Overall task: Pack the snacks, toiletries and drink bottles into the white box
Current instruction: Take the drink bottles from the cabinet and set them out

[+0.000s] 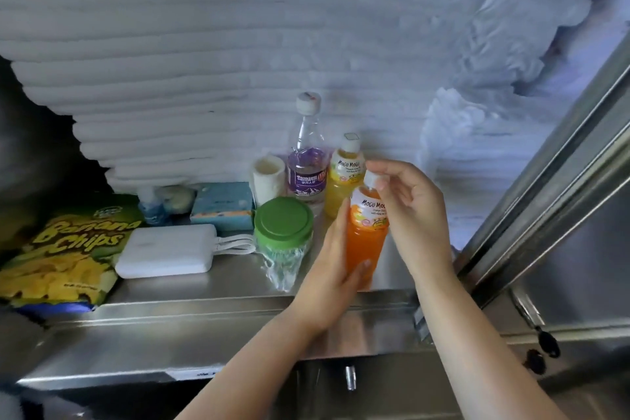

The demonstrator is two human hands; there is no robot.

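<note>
Steel worktop [204, 286] against a blurred white backdrop, with the goods crowded along it. The orange bottle [366, 232] stands at the front edge, at about 3 o'clock from the jar [283, 225]. The left hand [327, 280] wraps its lower body, its grip clamped on, and the right hand [416, 211] curls its fingertips round the cap. The white box is not in view, so where the bottle must travel cannot be told.

Risks, as I judge them:
- The yellow bottle [341, 181] stands just behind at 11 o'clock, touching or nearly so, and the water bottle [306, 164] is beside that. A tilted lift could knock one into the other.
- The jar sits just beside the left wrist, on crinkled plastic, so a sweep toward 9 o'clock may tip it.
- If the right-hand grip turns the cap rather than holding it, the juice may leak.

Room is open toward 6 o'clock, over the worktop's edge, which is the clean way out. A slanted metal rail [545, 198] closes off 3 o'clock, and the power bank [167, 252] and chips [68, 256] fill 9 o'clock.
</note>
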